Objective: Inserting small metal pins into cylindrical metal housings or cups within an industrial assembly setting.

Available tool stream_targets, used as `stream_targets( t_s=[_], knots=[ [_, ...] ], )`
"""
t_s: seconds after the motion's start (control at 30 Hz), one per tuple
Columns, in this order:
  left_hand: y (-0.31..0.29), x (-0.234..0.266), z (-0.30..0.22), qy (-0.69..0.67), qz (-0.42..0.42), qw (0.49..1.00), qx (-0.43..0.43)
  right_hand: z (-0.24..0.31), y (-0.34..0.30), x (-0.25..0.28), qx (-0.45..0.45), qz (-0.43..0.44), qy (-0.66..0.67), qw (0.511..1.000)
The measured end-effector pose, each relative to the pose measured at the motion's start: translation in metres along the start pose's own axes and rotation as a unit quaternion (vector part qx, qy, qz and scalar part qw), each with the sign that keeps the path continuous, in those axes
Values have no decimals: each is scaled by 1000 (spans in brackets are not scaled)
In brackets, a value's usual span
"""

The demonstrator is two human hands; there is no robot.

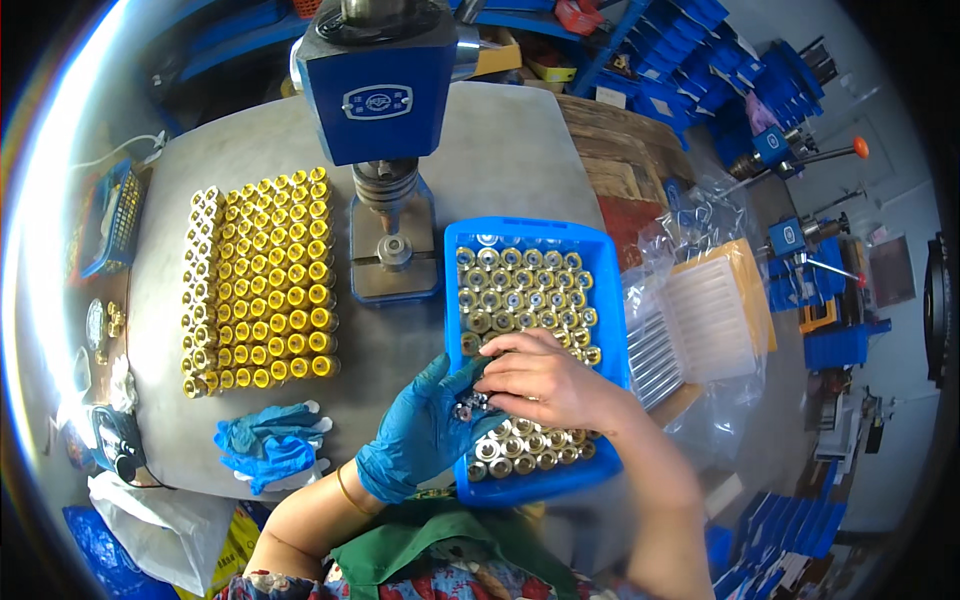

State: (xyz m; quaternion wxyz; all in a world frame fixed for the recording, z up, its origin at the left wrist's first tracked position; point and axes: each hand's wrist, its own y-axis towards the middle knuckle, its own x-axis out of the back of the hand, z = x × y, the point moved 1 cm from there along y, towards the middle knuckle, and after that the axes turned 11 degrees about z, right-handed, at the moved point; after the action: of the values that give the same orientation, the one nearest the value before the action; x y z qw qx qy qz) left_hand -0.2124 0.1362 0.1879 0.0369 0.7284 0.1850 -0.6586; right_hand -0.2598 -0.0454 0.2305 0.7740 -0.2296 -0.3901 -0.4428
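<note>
My left hand, in a blue glove, is cupped palm-up over the near left part of a blue tray. Several small shiny metal parts lie in its palm; their exact kind is too small to tell. My bare right hand reaches in from the right, its fingers curled together over that palm and touching the parts. What its fingertips pinch is hidden. Beneath both hands, the tray holds rows of upright round metal fittings, the middle ones covered by my hands.
A blue bench press stands beyond, with a round metal piece under its spindle. Rows of brass-coloured fittings fill the bench's left side. Crumpled blue gloves lie nearer. Right of the tray are plastic-wrapped metal rods and a white ridged tray.
</note>
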Motion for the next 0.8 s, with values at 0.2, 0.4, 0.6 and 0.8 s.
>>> stream_targets(
  t_s=[0.2, 0.4, 0.6, 0.8],
  knots=[
    [-3, 14, -4, -73, 11, 997, 26, 1, 8, -4, 8, -9, 3, 1000],
    [-7, 10, -8, -62, -42, 997, -12, -14, 16, -2, -20, -52, 62, 997],
    [-15, 2, -15, -55, -27, 998, -8, -65, 21, -25, -112, -77, -109, 985],
    [-14, -1, -14, -10, -22, 1000, -4, -59, 13, -32, -95, -132, -149, 975]
  ],
)
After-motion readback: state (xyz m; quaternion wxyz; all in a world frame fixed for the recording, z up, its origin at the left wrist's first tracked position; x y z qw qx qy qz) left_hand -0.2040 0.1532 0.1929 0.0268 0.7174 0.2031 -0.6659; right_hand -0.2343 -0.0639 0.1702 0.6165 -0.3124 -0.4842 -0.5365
